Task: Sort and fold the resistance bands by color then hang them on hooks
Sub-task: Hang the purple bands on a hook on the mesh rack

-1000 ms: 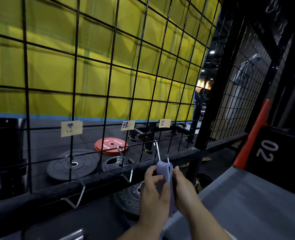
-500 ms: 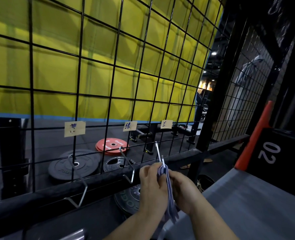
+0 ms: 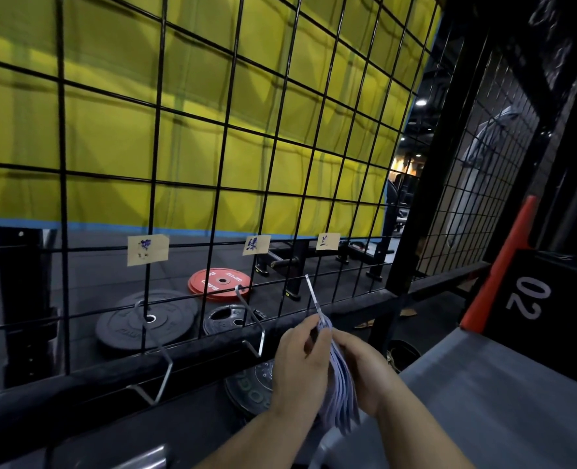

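Low in the centre of the frame, both hands meet around a folded bundle of pale lilac-blue resistance bands point(image 3: 340, 390), which hangs edge-on between them, well above the grey surface point(image 3: 483, 401) at lower right. The left grip point(image 3: 298, 363) is clamped on the bundle's near side, thumb and fingers pinching close to its top. The right grip point(image 3: 359, 367) is curled round the far side and supports the layers lower down. The top fold of the bands sits right at the rightmost hook point(image 3: 314, 297), whose thin metal tip sticks up out of the bundle. Whether the loop is fully seated in the hook's bend is hidden by the fingers. This hook hangs on the black wire grid point(image 3: 226, 164) below the rightmost paper label point(image 3: 327, 241). The middle hook point(image 3: 250, 321) and the left hook point(image 3: 160, 370), each under its own label, carry nothing. Sorting and folding of this colour look finished, and the step in hand is hanging. The next move probably calls for drawing the fold down past the tip until it settles in the bend. Both grips should then loosen slowly, so the slippery layers do not fan apart or slide off.
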A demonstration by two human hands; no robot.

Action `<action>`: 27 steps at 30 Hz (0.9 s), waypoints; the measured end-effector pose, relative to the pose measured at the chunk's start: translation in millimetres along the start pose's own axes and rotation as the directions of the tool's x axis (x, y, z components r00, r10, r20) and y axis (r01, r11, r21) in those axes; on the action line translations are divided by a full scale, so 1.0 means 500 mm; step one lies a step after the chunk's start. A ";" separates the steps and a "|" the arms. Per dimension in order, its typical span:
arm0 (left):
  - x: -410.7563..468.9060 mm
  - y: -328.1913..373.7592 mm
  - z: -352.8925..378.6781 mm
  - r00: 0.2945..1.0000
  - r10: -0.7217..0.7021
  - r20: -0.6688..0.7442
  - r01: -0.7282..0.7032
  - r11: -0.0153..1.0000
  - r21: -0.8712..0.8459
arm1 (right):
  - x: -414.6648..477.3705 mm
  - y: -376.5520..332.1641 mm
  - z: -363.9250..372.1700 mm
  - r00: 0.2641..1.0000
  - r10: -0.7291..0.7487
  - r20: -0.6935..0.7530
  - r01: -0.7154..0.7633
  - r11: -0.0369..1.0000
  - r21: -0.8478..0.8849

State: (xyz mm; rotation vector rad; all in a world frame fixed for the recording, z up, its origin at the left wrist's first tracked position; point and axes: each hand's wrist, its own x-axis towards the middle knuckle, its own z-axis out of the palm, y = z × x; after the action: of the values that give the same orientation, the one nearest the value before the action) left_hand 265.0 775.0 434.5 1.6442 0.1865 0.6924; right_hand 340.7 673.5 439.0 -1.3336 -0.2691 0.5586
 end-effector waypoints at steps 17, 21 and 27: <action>0.040 0.046 0.002 0.906 -0.423 0.007 0.374 0.793 -0.480 | 0.028 0.010 0.013 0.987 -0.160 -0.034 0.135 0.915 -0.381; 0.036 0.047 0.002 0.903 -0.429 0.009 0.377 0.784 -0.493 | 0.030 0.008 0.018 0.965 -0.247 -0.085 0.179 0.862 -0.475; 0.032 0.044 0.005 0.894 -0.446 0.034 0.389 0.738 -0.552 | 0.042 0.004 0.008 0.953 -0.275 -0.125 0.171 0.832 -0.527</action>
State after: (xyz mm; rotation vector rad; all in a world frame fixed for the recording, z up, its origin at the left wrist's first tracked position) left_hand 273.4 776.3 460.6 0.9606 0.3835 0.4214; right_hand 356.1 688.3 435.1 -1.8326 -0.4258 0.1478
